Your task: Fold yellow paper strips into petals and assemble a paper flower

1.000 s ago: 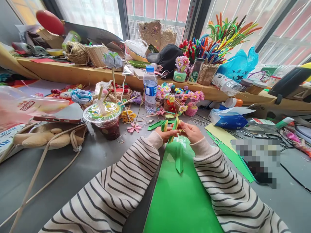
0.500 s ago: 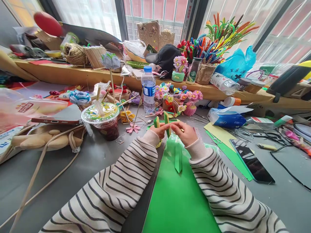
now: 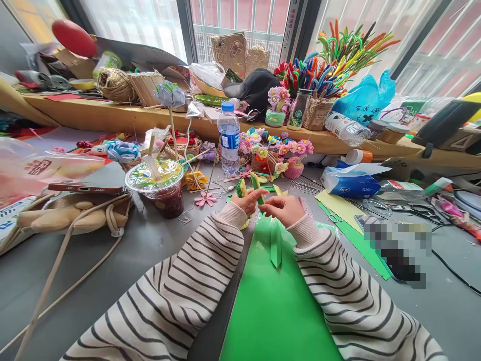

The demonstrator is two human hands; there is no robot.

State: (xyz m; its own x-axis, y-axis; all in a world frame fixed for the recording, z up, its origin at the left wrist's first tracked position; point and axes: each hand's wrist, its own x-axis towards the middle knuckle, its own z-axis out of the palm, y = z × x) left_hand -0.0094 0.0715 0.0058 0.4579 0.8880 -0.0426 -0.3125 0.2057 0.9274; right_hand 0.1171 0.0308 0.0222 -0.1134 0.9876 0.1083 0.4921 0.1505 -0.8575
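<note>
My left hand (image 3: 246, 202) grips a stack of folded green and yellow paper (image 3: 241, 188) above the far end of a green sheet (image 3: 280, 311). A green folded paper strip (image 3: 256, 184) stands up between my two hands. The fingers of my right hand (image 3: 287, 208) are closed in a pinch at this strip's lower end, close to my left fingertips. Behind my right hand a pale yellow paper piece (image 3: 280, 191) sticks up; what holds it is hidden. Below the hands, a pointed green paper strip (image 3: 275, 250) lies on the sheet.
Left of my hands stand a lidded drink cup (image 3: 161, 198) and a bag with cords (image 3: 75, 215). A water bottle (image 3: 229, 145) and craft flowers (image 3: 276, 148) are beyond them. At right lie small scissors (image 3: 334, 215), a tissue pack (image 3: 351, 181) and a partly blurred phone (image 3: 394, 250).
The upright green strip has tilted and shifted slightly left. My right hand has moved a little down and left, its fingers more curled. The yellow piece now shows behind it.
</note>
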